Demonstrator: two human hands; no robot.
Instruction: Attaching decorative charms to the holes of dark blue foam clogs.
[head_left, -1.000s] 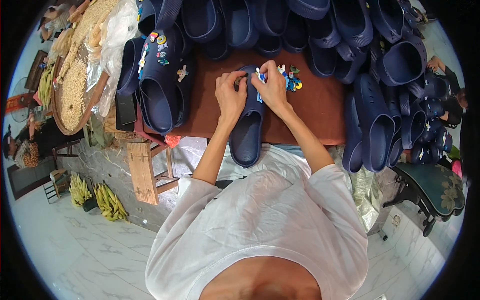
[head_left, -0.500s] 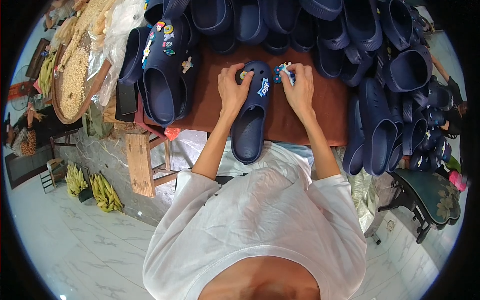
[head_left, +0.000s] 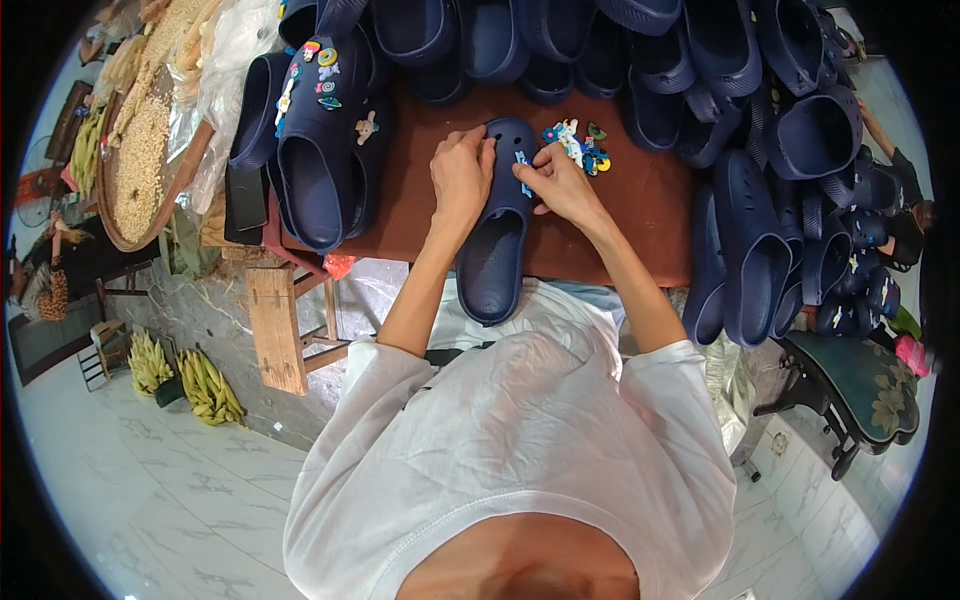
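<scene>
A navy foam clog (head_left: 490, 265) lies on the brown table, toe pointing away from me. My left hand (head_left: 462, 180) is closed on the left side of its toe, fingertips over the upper. From the right, my right hand (head_left: 562, 188) is closed at the clog's other side, its thumb against a white-and-blue charm (head_left: 522, 174) on the upper and partly covering it. Just beyond that hand is a small heap of colourful shoe charms (head_left: 580, 148). What lies under my left fingertips is hidden.
Stacked navy clogs (head_left: 490, 45) line the table's far side, with more at right (head_left: 755, 260). A clog decorated with charms (head_left: 320, 150) stands at left beside a dark phone-like slab (head_left: 246, 205). A wooden stool (head_left: 278, 330) and a tray of pale kernels (head_left: 140, 190) are farther left.
My right hand has left the charm heap and moved left onto the clog, by the white-and-blue charm. A round yellow charm that showed by my left fingers is now out of sight.
</scene>
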